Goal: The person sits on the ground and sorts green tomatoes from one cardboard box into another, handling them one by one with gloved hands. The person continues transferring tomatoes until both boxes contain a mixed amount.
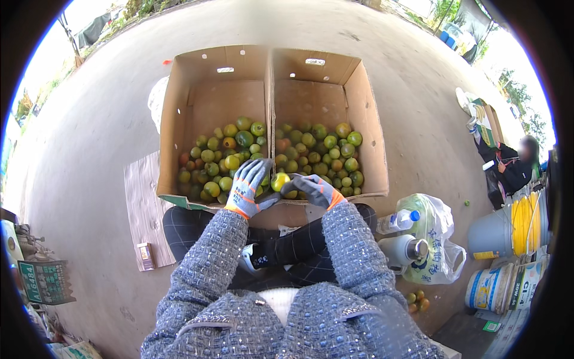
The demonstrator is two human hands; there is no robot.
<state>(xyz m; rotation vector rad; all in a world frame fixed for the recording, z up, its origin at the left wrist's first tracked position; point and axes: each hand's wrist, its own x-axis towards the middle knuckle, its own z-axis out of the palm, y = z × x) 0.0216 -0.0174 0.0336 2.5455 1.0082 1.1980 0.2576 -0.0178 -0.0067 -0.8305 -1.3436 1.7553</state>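
Note:
A cardboard box with a middle divider stands against my crossed legs. Green and reddish tomatoes lie in both halves, a left heap and a right heap. Grey-and-black gloves with orange cuffs cover both hands. My right hand pinches a yellow-green tomato at its fingertips, above the divider's near end. To the left of that tomato, my left hand hovers over the box's near edge, thumb apart from the fingers and nothing visible in its grasp.
A bottle, a flask and a plastic bag stand at my right, near loose tomatoes and buckets. A flattened cardboard sheet with a small box lies left. A person sits far right.

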